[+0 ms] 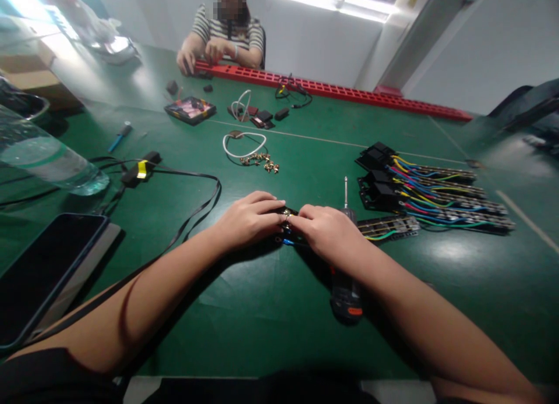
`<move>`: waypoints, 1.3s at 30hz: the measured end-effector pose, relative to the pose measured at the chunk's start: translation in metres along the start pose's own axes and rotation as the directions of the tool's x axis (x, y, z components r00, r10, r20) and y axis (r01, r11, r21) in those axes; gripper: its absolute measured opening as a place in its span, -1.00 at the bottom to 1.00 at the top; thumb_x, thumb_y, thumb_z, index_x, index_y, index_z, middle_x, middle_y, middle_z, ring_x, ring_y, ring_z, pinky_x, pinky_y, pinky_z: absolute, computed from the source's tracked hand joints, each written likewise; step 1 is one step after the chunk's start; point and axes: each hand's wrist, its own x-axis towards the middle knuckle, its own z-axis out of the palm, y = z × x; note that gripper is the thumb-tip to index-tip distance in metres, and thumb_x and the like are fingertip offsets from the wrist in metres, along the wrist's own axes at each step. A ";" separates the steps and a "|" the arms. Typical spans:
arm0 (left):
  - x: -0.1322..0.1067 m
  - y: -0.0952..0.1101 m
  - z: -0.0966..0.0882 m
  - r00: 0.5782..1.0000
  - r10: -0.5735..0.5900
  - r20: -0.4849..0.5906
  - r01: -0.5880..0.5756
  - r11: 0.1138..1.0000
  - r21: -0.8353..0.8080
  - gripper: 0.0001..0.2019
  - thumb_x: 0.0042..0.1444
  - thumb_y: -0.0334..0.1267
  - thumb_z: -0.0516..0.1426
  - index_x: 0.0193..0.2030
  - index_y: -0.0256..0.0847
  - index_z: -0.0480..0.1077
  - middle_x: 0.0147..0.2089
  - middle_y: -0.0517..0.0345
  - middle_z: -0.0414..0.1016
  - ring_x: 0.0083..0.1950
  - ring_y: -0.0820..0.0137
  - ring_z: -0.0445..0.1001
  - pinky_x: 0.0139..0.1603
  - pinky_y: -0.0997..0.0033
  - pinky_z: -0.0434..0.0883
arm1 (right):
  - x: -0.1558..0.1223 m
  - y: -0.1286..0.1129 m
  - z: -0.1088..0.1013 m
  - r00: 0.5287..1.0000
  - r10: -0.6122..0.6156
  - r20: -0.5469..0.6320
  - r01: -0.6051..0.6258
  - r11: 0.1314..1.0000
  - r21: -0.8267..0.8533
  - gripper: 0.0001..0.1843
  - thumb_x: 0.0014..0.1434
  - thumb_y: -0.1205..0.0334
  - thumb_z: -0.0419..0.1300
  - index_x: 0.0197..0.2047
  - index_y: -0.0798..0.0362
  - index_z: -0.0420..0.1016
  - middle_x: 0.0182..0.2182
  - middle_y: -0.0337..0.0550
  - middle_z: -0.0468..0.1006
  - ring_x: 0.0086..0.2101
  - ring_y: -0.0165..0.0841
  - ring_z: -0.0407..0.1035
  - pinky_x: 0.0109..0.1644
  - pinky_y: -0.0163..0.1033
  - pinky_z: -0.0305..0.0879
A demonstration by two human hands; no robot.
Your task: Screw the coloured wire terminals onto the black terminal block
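Low over the table, my left hand (pixel 251 220) closes on the left side of a small black wired part; its body is mostly hidden by my fingers. My right hand (pixel 329 232) grips the other side, fingertips pressed beside a brass screw (pixel 287 213). A blue wire end (pixel 287 241) shows below the fingers. From behind the right hand a metal-topped terminal strip (pixel 388 225) with a green wire reaches rightward; whether it joins the held part cannot be seen. An electric screwdriver (pixel 347 302) lies partly under my right hand, bit pointing away.
Several wired black assemblies (pixel 379 185) lie at right. Loose brass screws (pixel 264 161) and a white cable loop (pixel 244 155) sit ahead. At left are a phone (pixel 48 270), a water bottle (pixel 48 151) and a black cable (pixel 192 174). Across, a person (pixel 227 34) touches a red slotted rail (pixel 332 92).
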 end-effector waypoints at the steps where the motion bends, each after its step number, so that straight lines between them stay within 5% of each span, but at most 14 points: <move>1: 0.000 0.000 0.000 1.000 0.001 -0.002 -0.001 1.000 0.000 -0.82 0.35 -0.20 0.20 -0.03 -0.21 0.55 0.10 -0.06 0.61 0.09 0.18 0.54 0.06 0.11 0.62 | 0.000 0.000 0.000 1.000 -0.002 0.003 0.002 1.000 -0.005 -0.74 0.40 0.33 0.14 0.09 -0.01 0.55 -0.23 -0.15 0.52 -0.35 -0.40 0.27 -0.27 -0.21 -0.07; 18: -0.004 0.000 0.005 0.997 -0.035 -0.070 0.031 0.998 -0.061 -0.83 0.28 -0.22 0.27 -0.05 -0.21 0.57 0.09 -0.05 0.63 0.12 0.20 0.57 0.13 0.15 0.61 | 0.002 -0.005 -0.002 0.999 -0.024 0.031 0.026 0.998 -0.062 -0.74 0.44 0.32 0.03 0.05 0.07 0.51 -0.23 -0.09 0.52 -0.31 -0.34 0.34 -0.28 -0.16 -0.11; 33: -0.004 -0.001 0.005 0.996 -0.077 0.047 0.082 0.990 -0.116 -0.76 0.29 -0.13 0.26 -0.02 -0.22 0.53 0.21 -0.17 0.54 0.28 0.09 0.50 0.26 0.00 0.52 | 0.002 -0.003 -0.008 0.995 0.002 0.099 -0.003 1.000 0.007 -0.71 0.41 0.34 0.06 0.09 0.06 0.52 -0.19 -0.06 0.55 -0.31 -0.37 0.30 -0.26 -0.20 -0.09; 39: -0.004 -0.002 0.009 0.997 -0.075 0.026 0.078 0.985 -0.153 -0.83 0.30 -0.19 0.25 -0.07 -0.23 0.53 0.17 -0.19 0.55 0.15 0.13 0.55 0.16 0.02 0.56 | -0.001 -0.004 -0.011 0.995 0.000 0.104 -0.002 1.000 0.021 -0.66 0.44 0.23 0.06 0.19 0.07 0.48 -0.16 -0.03 0.56 -0.33 -0.36 0.33 -0.25 -0.20 -0.02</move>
